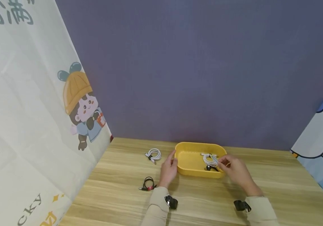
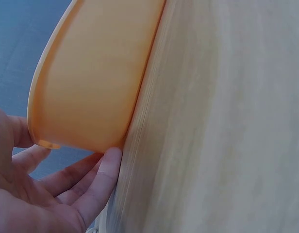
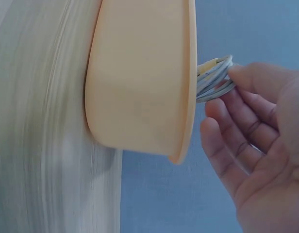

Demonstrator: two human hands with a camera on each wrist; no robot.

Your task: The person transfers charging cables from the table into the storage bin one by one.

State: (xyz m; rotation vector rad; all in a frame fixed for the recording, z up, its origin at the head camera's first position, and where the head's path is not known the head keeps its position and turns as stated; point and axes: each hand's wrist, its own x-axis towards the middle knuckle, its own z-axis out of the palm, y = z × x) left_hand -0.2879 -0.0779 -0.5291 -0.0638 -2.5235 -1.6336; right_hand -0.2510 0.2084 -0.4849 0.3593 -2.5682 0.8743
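1. Hands work at a wooden surface (image 1: 277,188): left hand (image 1: 169,168), fingers straight, rests against the yellow tray (image 1: 191,160)'s left end.
2. Right hand (image 1: 234,171) pinches a coiled white cable (image 1: 210,159) inside the tray's right half.
3. Black cable (image 1: 148,183) lies near the left wrist; farther back, another white coil (image 1: 153,155) lies left of the tray.

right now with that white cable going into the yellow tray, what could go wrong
The right hand pinches the coiled white cable by one edge over the yellow tray; the coil could loosen or catch on the rim. A black cable already lies in the tray just below it, so the two might tangle. The left hand only touches the tray's side, so the tray could slide on the smooth wooden table if bumped.
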